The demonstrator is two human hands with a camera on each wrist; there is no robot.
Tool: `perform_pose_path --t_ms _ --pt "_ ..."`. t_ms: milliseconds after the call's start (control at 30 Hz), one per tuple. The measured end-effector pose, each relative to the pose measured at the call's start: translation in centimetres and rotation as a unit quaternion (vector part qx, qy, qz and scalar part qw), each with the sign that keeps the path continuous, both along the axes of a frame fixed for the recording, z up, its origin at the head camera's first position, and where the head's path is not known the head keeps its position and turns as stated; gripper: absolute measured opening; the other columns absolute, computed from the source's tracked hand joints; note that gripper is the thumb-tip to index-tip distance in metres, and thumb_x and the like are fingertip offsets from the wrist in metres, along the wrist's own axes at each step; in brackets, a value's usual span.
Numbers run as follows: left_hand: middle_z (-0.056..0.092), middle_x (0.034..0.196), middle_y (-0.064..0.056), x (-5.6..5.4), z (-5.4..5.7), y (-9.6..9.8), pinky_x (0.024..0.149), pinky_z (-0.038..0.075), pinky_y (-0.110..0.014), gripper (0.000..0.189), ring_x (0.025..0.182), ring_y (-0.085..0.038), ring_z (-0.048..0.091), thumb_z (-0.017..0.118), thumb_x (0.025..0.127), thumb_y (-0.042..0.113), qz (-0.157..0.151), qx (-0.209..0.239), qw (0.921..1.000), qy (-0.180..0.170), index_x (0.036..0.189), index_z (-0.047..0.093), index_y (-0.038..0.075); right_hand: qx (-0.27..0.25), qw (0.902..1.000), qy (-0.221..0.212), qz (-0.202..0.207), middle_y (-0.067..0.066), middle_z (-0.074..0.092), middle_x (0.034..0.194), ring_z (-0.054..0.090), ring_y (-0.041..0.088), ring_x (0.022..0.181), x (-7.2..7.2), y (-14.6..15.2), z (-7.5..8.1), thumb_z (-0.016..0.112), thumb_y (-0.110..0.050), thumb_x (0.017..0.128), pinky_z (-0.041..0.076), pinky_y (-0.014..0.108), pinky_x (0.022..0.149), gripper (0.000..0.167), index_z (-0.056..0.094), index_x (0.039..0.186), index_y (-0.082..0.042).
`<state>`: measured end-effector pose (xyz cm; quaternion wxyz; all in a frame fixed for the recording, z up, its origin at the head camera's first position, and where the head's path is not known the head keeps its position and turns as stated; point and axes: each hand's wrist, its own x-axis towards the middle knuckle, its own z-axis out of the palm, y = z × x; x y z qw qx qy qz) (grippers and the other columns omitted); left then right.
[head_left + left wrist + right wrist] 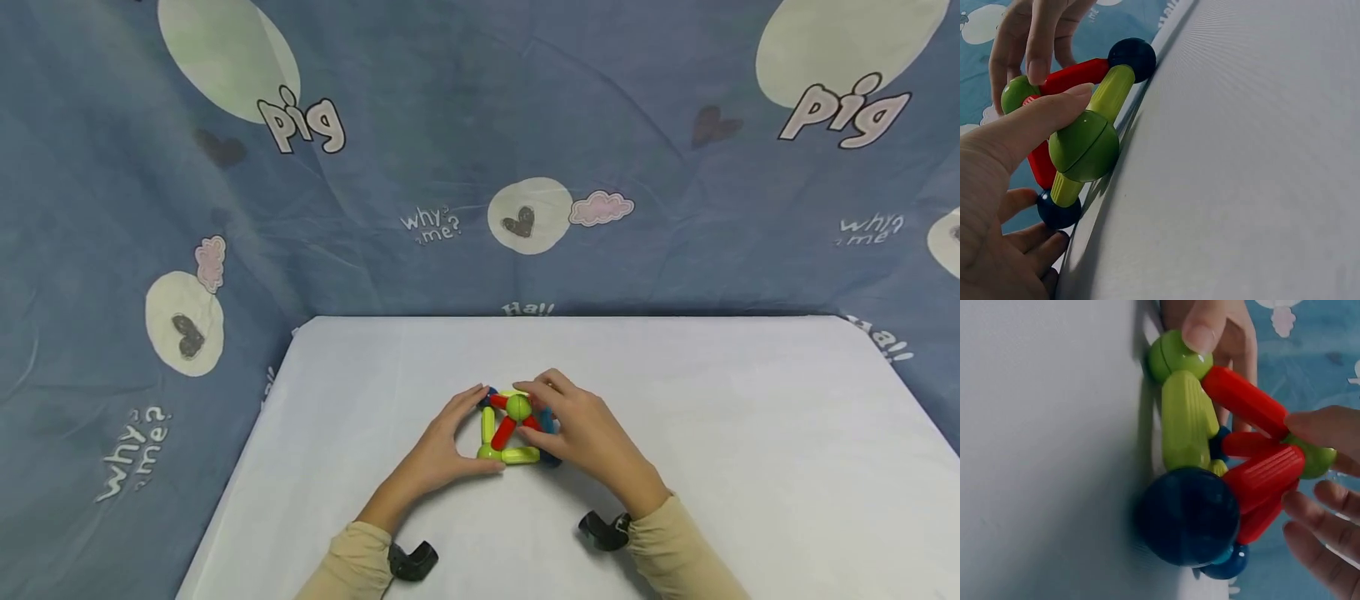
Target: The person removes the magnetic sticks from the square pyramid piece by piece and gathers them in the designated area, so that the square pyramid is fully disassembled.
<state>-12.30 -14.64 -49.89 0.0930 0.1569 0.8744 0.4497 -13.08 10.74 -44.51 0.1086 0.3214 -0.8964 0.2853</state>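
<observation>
On the white surface (750, 433), a toy frame (503, 433) braced at foot and peak

Near the middle of the surface, the toy frame stands as a pyramid: yellow-green rods (1185, 422) and a blue rod (547, 419) make its foot, and red rods (1266, 476) lean up to a top green ball (518, 407). The left hand (441, 446) grips the left side of the foot, thumb on the near green ball (1088, 147) and fingers by the far-left blue ball (1059, 211); that span probably stops the base from sliding or spreading. The right hand (588, 425) pinches about the top green ball, thumb against a red rod's joint, likely because the sloping pieces meet there and need steadying. Its lower fingers spread apart, apparently to spare the sides any push. No finger lies on the near-right blue ball (1188, 515); the surface seems to bear that corner.
</observation>
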Motion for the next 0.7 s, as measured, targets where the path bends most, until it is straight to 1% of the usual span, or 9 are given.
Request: perform_pose_path --t_ms 100,233,333,433,500,533,600,667,700 --pt "0.030 0.169 0.003 0.00 -0.22 0.06 0.123 0.029 -0.062 0.108 0.158 -0.027 0.027 0.093 0.073 0.048 0.000 -0.003 1.0000 -0.005 0.162 0.034 0.030 0.011 0.9997 0.023 0.006 0.001 0.064 0.121 0.068 0.013 0.081 0.05 -0.22 -0.22 0.086 -0.026 0.086 0.057 0.025 0.069 0.053 0.067 0.134 -0.016" --pt "0.029 0.169 0.004 0.00 -0.15 0.15 0.122 0.029 -0.064 0.108 0.158 -0.027 0.027 0.092 0.074 0.048 0.001 -0.003 1.0000 -0.008 0.162 0.032 0.031 0.017 0.9992 0.036 0.007 0.000 0.069 0.126 0.074 0.013 0.092 0.06 -0.31 -0.48 0.084 -0.023 0.088 0.061 0.030 0.077 0.050 0.067 0.134 -0.016" --pt "0.026 0.171 0.001 0.03 -0.05 0.20 0.121 0.028 -0.066 0.113 0.159 -0.029 0.025 0.092 0.075 0.046 -0.005 -0.004 0.9999 0.011 0.165 0.026 0.029 0.013 0.9993 0.033 0.008 -0.001 0.071 0.126 0.074 0.013 0.100 0.00 -0.39 -0.51 0.083 -0.021 0.089 0.062 0.032 0.083 0.046 0.067 0.132 -0.016" --pt "0.018 0.174 0.000 0.14 -0.12 0.24 0.122 0.023 -0.070 0.114 0.160 -0.032 0.021 0.089 0.077 0.049 -0.020 -0.025 0.9988 0.036 0.166 0.022 0.028 0.005 0.9995 0.029 0.010 0.000 0.072 0.126 0.074 0.013 0.101 0.00 -0.41 -0.58 0.082 -0.020 0.090 0.062 0.032 0.083 0.045 0.067 0.132 -0.015" --pt "0.012 0.175 0.005 0.24 -0.15 0.29 0.121 0.021 -0.071 0.111 0.161 -0.033 0.018 0.087 0.079 0.052 -0.026 -0.043 0.9979 0.041 0.166 0.022 0.031 0.002 0.9994 0.032 0.011 0.000 0.072 0.126 0.075 0.014 0.100 0.04 -0.39 -0.63 0.082 -0.019 0.089 0.062 0.032 0.083 0.045 0.067 0.131 -0.015" --pt "0.010 0.175 0.008 0.30 -0.16 0.31 0.121 0.020 -0.072 0.108 0.161 -0.033 0.017 0.086 0.079 0.054 -0.025 -0.051 0.9976 0.039 0.165 0.023 0.033 0.000 0.9993 0.035 0.011 0.001 0.072 0.126 0.075 0.014 0.100 0.07 -0.38 -0.64 0.083 -0.019 0.089 0.062 0.032 0.082 0.045 0.067 0.131 -0.015" --pt "0.011 0.174 0.012 0.40 -0.17 0.37 0.121 0.021 -0.072 0.103 0.160 -0.033 0.018 0.083 0.081 0.057 -0.021 -0.060 0.9973 0.034 0.164 0.026 0.035 -0.002 0.9992 0.039 0.010 0.001 0.072 0.126 0.075 0.014 0.100 0.13 -0.34 -0.71 0.083 -0.019 0.089 0.062 0.032 0.082 0.045 0.067 0.131 -0.015" --pt "0.011 0.173 0.017 0.45 -0.15 0.47 0.120 0.022 -0.072 0.101 0.160 -0.033 0.018 0.082 0.081 0.059 -0.014 -0.065 0.9975 0.024 0.163 0.027 0.037 -0.004 0.9991 0.040 0.011 0.001 0.072 0.126 0.075 0.014 0.100 0.19 -0.28 -0.76 0.083 -0.019 0.089 0.062 0.033 0.082 0.045 0.067 0.131 -0.015" --pt "0.012 0.173 0.017 0.46 -0.15 0.52 0.120 0.023 -0.072 0.101 0.160 -0.033 0.018 0.081 0.081 0.060 -0.012 -0.065 0.9976 0.022 0.163 0.027 0.037 -0.005 0.9991 0.040 0.012 0.002 0.072 0.126 0.075 0.015 0.101 0.22 -0.25 -0.76 0.083 -0.019 0.089 0.062 0.033 0.083 0.045 0.067 0.131 -0.015"
